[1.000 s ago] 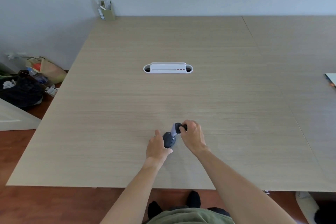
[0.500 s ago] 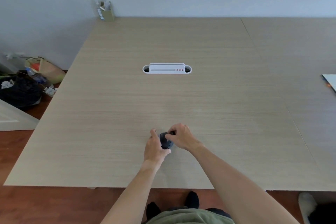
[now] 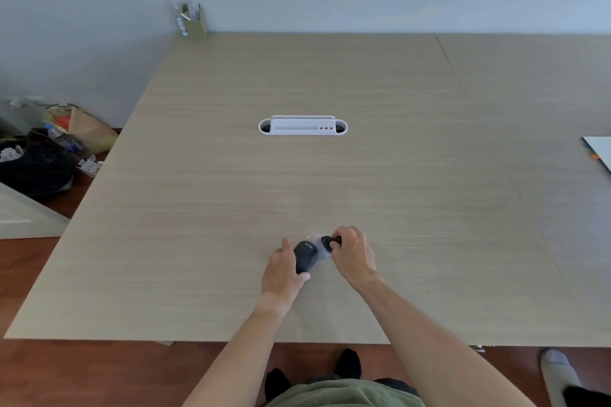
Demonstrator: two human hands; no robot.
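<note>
A black computer mouse (image 3: 305,258) lies on the pale wooden table (image 3: 297,192) near its front edge. My left hand (image 3: 281,274) grips the mouse from the left, with the thumb at its near end and a finger along its far side. Just to the right of the mouse, my right hand (image 3: 353,258) pinches a small black piece (image 3: 326,242) with a pale blur beside it. What that piece is, I cannot tell. It sits close to the mouse's front right corner.
A white cable box (image 3: 302,126) is set into the table's middle. A pen holder (image 3: 193,21) stands at the far left corner. A sheet (image 3: 600,150) lies at the right edge. Bags (image 3: 49,155) clutter the floor on the left. Another person's socked foot (image 3: 558,370) is at bottom right.
My right hand first held a grey-blue piece tilted up over the mouse, then both hands closed over it. Now the right hand sits slightly right, holding the small black piece beside the mouse.
</note>
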